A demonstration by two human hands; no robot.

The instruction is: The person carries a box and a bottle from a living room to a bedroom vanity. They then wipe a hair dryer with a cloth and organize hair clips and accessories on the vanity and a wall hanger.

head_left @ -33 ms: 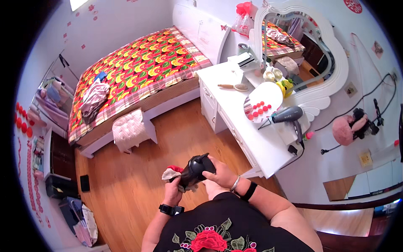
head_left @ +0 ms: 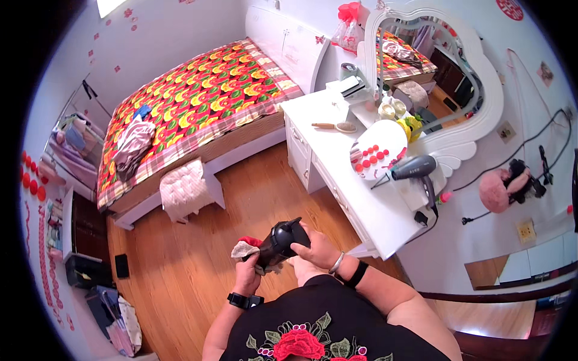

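Observation:
In front of my chest I hold a black bottle-like container [head_left: 279, 240] with a rounded dark lid and a darker see-through body, tilted over the floor. My left hand [head_left: 247, 278] grips its lower end together with a red and pale cloth [head_left: 245, 248], part of which hangs below the container. My right hand [head_left: 320, 249] is wrapped around the lid end from the right, thumb on top. The underside of the container and some of my fingers are hidden.
To the right stands a white dressing table [head_left: 380, 215] with a grey hair dryer [head_left: 413, 168], a hairbrush [head_left: 335, 126] and a mirror [head_left: 494, 96]. A cloth-covered stool [head_left: 185, 188] is beside the bed [head_left: 198, 96]. A black flat device [head_left: 121, 266] lies on the wooden floor [head_left: 162, 283].

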